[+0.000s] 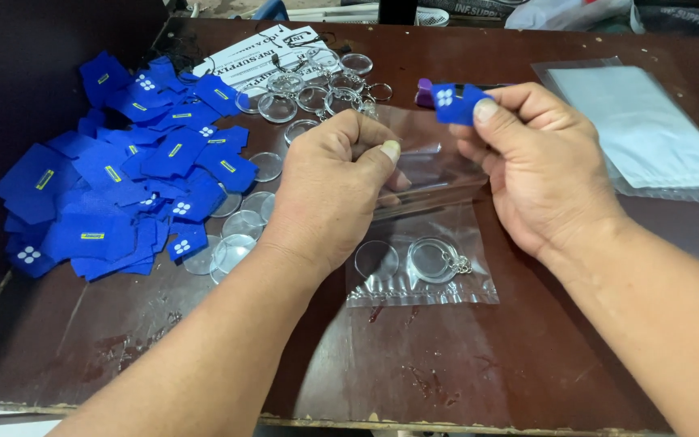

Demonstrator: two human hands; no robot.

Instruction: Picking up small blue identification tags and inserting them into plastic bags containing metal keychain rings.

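scratched dark brown wooden table (527,356): left hand (329,190) pinches clear plastic bag (422,251); right hand (535,162) grips small blue fabric piece (455,103); blue heap (123,178) at 9 o'clock.

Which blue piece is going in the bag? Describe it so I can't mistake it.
Start at the clear bag mid-table. Above it, the right hand pinches one small blue fabric piece with white dots. Unlike the blue pile at left, it is lifted off the table.

Keyring disc (433,260) in bag (479,291); cloth pieces (123,194) left.
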